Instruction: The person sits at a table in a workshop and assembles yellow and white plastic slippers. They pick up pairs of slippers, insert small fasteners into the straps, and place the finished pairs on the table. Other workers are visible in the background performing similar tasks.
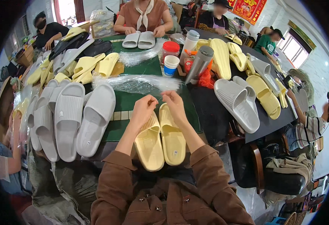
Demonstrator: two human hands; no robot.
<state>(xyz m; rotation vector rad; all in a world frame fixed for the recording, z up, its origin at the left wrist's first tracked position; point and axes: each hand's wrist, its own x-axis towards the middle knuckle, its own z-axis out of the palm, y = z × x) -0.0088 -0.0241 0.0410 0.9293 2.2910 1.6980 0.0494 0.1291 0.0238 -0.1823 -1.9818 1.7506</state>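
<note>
Yellow slippers (160, 138): paired, long axes pointing away, directly under both hands
Left hand (143, 108): fingertips pinched, contents unclear
Right hand (175, 105): likewise pinched, equally near

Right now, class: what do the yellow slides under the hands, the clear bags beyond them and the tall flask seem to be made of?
Yellow slides: probably moulded foam or soft rubber, matt, thick one-piece soles with ribbed footbeds. Clear bags: thin plastic film, glossy, crinkled and see-through. Tall flask: likely brushed steel, dull grey sheen, though coated plastic is possible. The left hand and right hand pinch something too fine to identify.
</note>
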